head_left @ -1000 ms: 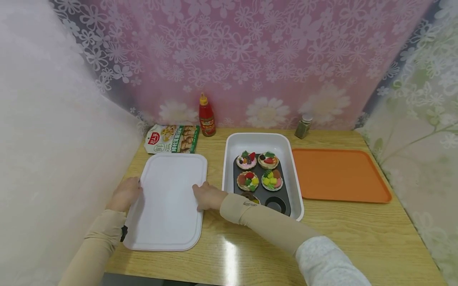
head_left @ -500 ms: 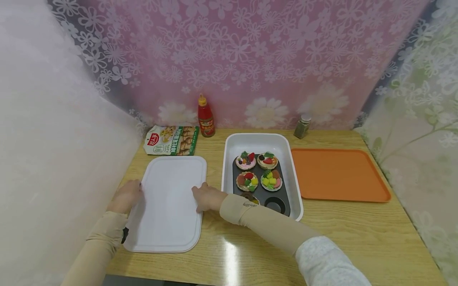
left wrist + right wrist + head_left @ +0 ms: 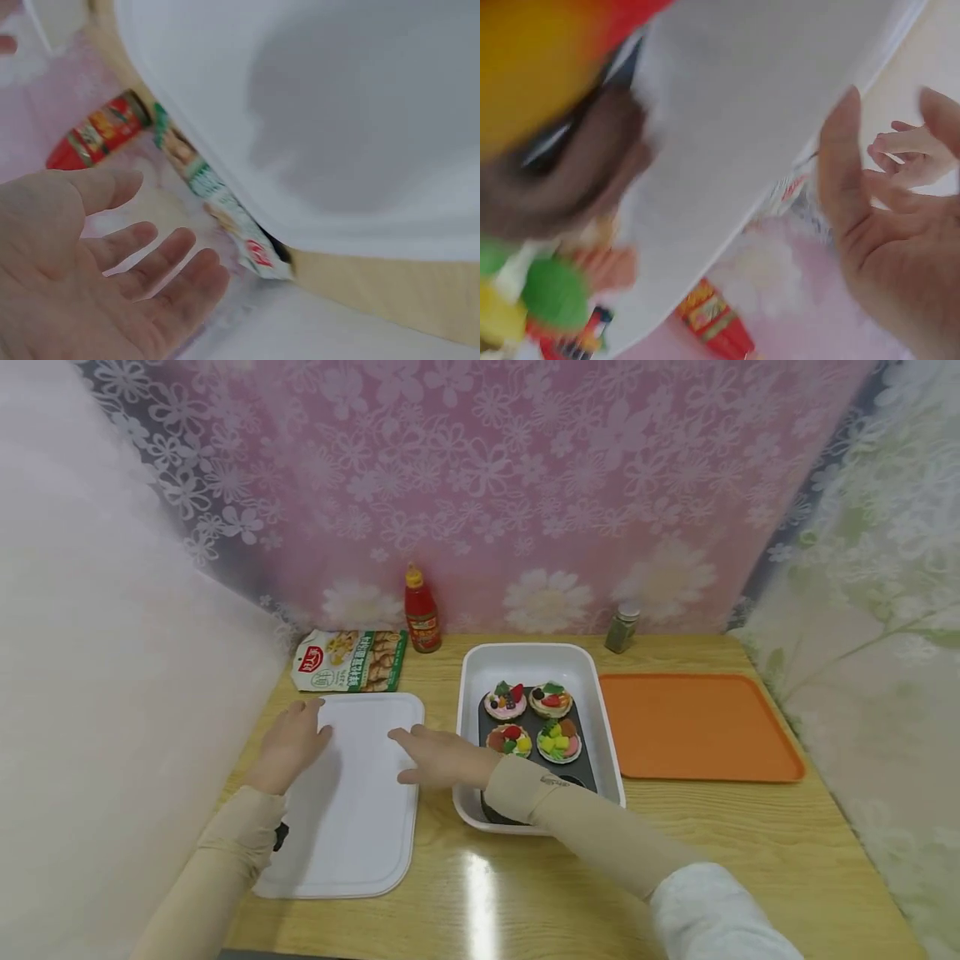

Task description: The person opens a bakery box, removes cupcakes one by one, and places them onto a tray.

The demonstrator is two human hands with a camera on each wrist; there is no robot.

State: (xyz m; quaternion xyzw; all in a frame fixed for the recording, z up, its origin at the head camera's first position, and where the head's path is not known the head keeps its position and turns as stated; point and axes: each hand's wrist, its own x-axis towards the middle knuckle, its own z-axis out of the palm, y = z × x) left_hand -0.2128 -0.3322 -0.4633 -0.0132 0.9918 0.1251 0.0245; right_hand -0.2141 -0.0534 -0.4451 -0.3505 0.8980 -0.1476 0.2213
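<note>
A white rectangular lid lies flat on the left of the table. Over its upper left edge is my left hand, fingers relaxed and holding nothing; the left wrist view shows the same hand with spread fingers and a bare palm. My right hand is off the lid's right edge, thumb and fingers apart, its wrist passing over a white bin. In that bin sits a dark muffin pan with several toy fruit tarts. The right forearm hides the pan's near part.
Behind the lid lies a food packet, with a red sauce bottle beside it. A small spice jar leans at the back. To the bin's right is an orange tray. A white wall borders the left side.
Both hands have let go of the lid's edges and risen off it, the left one moving up and inward. The lid stays lying on the table. The head view has shifted slightly.
</note>
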